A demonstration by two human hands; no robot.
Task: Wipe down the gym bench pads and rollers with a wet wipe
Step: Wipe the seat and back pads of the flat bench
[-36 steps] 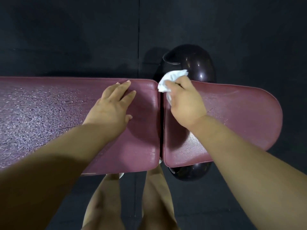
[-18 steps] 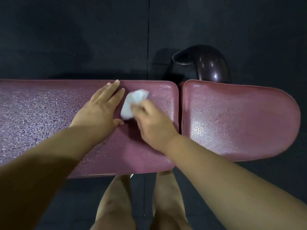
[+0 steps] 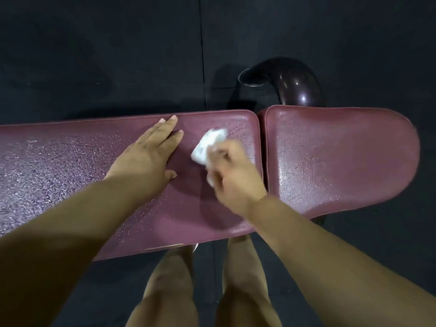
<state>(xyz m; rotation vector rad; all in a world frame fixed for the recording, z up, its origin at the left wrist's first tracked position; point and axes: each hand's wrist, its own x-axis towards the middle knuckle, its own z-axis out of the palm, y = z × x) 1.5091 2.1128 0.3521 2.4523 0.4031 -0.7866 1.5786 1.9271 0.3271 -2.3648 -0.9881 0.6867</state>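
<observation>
Nearest: two bare legs [image 3: 165, 291] at bottom edge, over dark floor [image 3: 94, 55], knees close against near side of bench. Two maroon vinyl pads end to end, narrow gap between: long pad [image 3: 59, 166] running off left edge, short pad [image 3: 342, 161] with rounded end on right. Droplets all over left stretch of long pad, glinting; right end duller, fewer drops. Short pad glossy, cracked texture. Left hand [image 3: 146, 156] flat on long pad, palm down, fingers straight and close together, pointing toward far edge, holding nothing. Right hand [image 3: 236, 175] just right of it, on right end of same pad, fingers curled around crumpled white wipe [image 3: 208, 143]; some motion blur at knuckles. Wipe sticking out past fingers on far-left side, pressed on pad, between both hands, apart from left fingertips, near gap but not over it. Bit of white also showing under near-left side of right hand. Beyond bench, dark shiny roller [image 3: 297, 83] curving out from behind far edge of short pad, just right of gap. Farther off, dark matte floor mats, one thin seam running straight away from far edge of long pad. Dim room, light mostly on pads.
</observation>
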